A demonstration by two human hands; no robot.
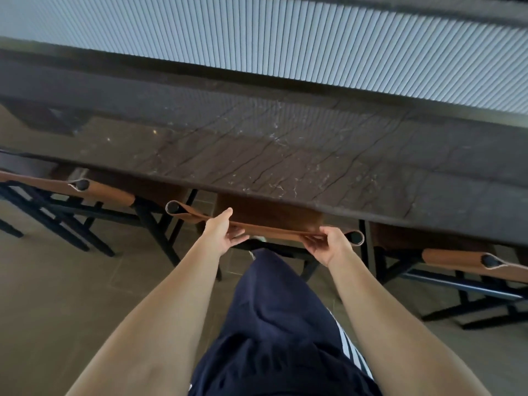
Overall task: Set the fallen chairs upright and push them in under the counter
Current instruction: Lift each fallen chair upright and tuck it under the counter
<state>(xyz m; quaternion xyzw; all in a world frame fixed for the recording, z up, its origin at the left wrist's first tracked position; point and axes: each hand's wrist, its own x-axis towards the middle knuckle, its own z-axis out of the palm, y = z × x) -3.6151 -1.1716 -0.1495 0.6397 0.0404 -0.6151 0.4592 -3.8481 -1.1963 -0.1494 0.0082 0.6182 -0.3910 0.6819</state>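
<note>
A chair with a brown leather backrest (271, 227) and a black frame stands upright right in front of me, its seat tucked beneath the dark stone counter (285, 155). My left hand (221, 231) grips the backrest's top edge near its left end. My right hand (328, 245) grips the same edge near its right end, close to the black post cap. My raised leg in dark shorts hides the chair's lower frame.
A matching chair (94, 192) stands upright at the counter on the left, and another (463, 261) on the right. Brown tiled floor (85, 281) stretches to both sides of me. A ribbed pale wall (314, 44) runs behind the counter.
</note>
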